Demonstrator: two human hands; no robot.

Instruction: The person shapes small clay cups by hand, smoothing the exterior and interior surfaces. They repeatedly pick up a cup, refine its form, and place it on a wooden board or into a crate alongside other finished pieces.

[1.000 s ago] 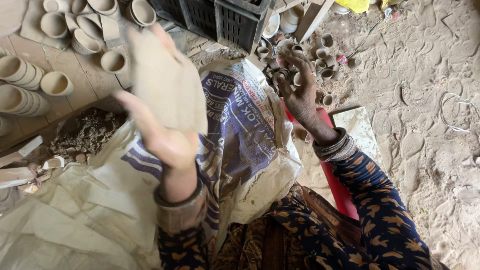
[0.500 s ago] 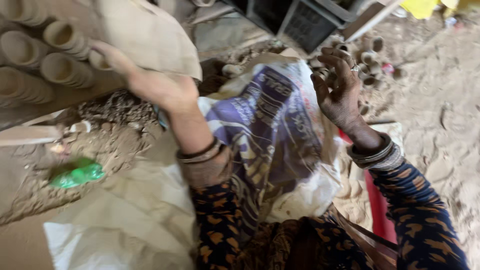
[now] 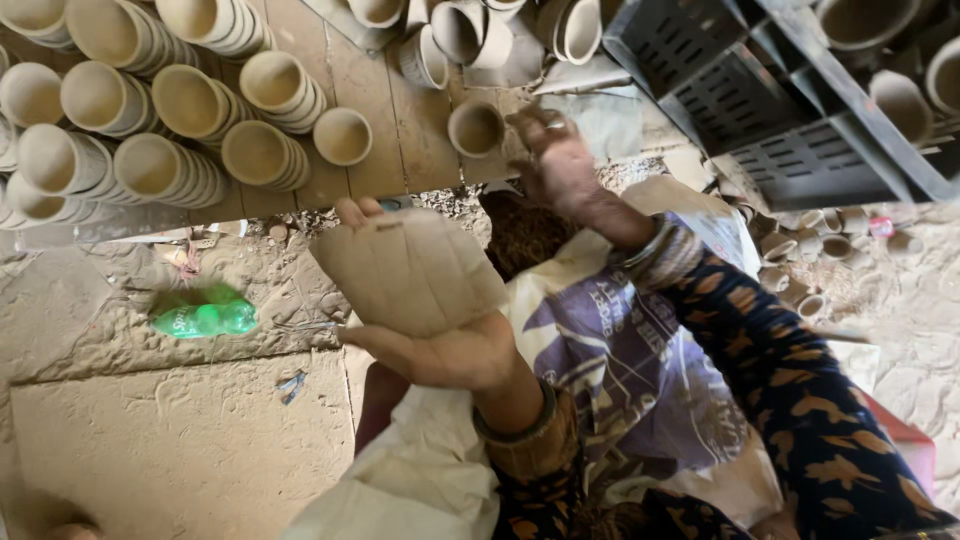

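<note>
Left hand [image 3: 440, 345], palm up, supports a flat tan clay slab [image 3: 408, 268] against sagging; right hand [image 3: 560, 165] reaches, fingers loosely spread and empty, toward the small round unfired clay cup [image 3: 475, 127] at eleven o'clock.

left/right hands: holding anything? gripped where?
The left hand holds a flat clay slab lying on its palm, with fingertips at the far top edge. The right hand reaches toward a single clay cup; whether it grips anything cannot be told.
</note>
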